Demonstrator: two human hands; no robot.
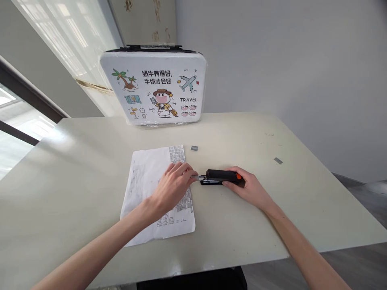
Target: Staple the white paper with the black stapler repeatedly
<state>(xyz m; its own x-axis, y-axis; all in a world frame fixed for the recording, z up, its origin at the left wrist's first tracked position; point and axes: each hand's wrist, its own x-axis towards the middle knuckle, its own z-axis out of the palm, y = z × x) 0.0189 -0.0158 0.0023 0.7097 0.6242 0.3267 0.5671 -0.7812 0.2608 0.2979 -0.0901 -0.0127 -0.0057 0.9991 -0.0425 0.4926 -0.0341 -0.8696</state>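
Observation:
A black stapler (218, 176) with an orange end lies on the pale table (90, 153), just right of a printed sheet of paper (151, 177). My right hand (248, 187) is wrapped round the stapler's rear end and holds it down. My left hand (172, 187) rests over the paper's right side, its fingertips pinched on a small metal piece at the stapler's front, likely a staple strip or the magazine end; I cannot make out which.
A white case (154, 86) printed with cartoon travel pictures stands upright at the table's far edge. One small block of staples (194, 148) lies beyond the paper, another staple strip (278, 160) lies toward the right. A wall is behind, a window at left.

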